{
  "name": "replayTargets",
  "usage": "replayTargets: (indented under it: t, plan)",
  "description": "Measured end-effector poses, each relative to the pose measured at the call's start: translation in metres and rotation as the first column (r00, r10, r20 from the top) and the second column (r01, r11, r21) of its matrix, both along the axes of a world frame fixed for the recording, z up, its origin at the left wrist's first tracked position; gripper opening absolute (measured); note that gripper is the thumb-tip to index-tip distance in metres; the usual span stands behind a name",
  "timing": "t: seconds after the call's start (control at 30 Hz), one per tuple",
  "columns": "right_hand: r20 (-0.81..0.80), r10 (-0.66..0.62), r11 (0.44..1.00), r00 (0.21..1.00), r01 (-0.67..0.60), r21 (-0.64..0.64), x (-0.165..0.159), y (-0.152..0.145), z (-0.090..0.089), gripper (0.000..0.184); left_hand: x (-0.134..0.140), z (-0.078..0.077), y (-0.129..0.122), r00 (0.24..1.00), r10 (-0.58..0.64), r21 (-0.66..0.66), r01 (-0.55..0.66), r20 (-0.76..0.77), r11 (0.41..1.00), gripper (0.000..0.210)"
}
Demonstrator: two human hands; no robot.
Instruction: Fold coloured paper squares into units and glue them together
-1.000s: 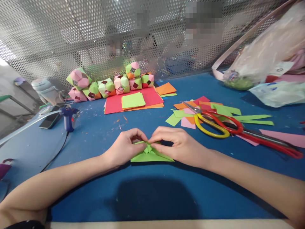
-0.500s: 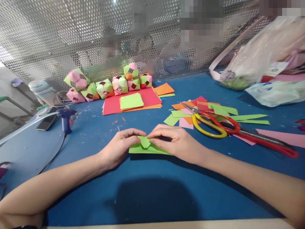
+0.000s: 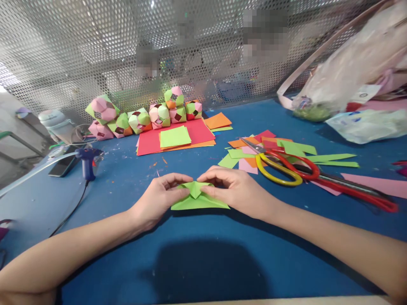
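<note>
taking the clock from the folded sheet in the middle: the blue worktop [image 3: 190, 231] spreads right across, and along its far edge, through twelve, runs a perforated panel [image 3: 219, 70]. out at two o'clock slumps a big see-through bag [image 3: 343, 78]. around eleven, there's a row of folded paper balls [image 3: 140, 120], some stacked two high, and at twelve the red sheets [image 3: 205, 131] with smaller green squares [image 3: 175, 137] on top. now the hands! left hand [image 3: 157, 195] at nine, right hand [image 3: 243, 192] at three, both narrowed to a pinch, each gripping one side of the upper edge. between two and three, scissors [image 3: 270, 154] lie over paper scraps; between nine and ten, a blue glue gun [image 3: 88, 163]. and dead centre, between those fingertips, the folded green sheet [image 3: 200, 203], a small pointed flap facing six.
</note>
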State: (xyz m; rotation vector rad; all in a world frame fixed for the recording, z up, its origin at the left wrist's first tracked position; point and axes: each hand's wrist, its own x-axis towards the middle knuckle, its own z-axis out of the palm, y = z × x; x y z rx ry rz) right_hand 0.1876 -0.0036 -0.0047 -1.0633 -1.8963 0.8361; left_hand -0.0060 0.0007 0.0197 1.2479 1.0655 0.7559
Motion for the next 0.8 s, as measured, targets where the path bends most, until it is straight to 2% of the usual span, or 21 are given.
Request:
replayTargets:
  t: [0.33,0.5,0.67,0.8]
  plan:
    - [0.0,-0.049,0.993,0.999,0.049,-0.11,-0.0038,-0.0031,0.0034,0.01,0.0019,-0.0026,-0.0056,0.988,0.009,0.14,0.013,-0.156,0.99,0.023]
    - [0.039,-0.065,0.991,0.997,0.069,-0.118,-0.0056,-0.0037,0.0003,0.006,0.0026,-0.0047,-0.0071,0.975,-0.01,0.226,0.062,-0.224,0.972,0.021]
    - [0.078,-0.1,0.994,0.992,0.103,-0.043,-0.0063,-0.0049,-0.0017,0.006,0.0022,-0.0082,-0.0068,0.973,-0.015,0.256,0.075,-0.231,0.964,0.021]
    - [0.098,-0.123,0.991,0.988,0.116,0.071,-0.0067,-0.0065,-0.0006,0.006,0.0026,-0.0072,-0.0083,0.968,-0.091,0.23,0.146,-0.235,0.962,0.028]
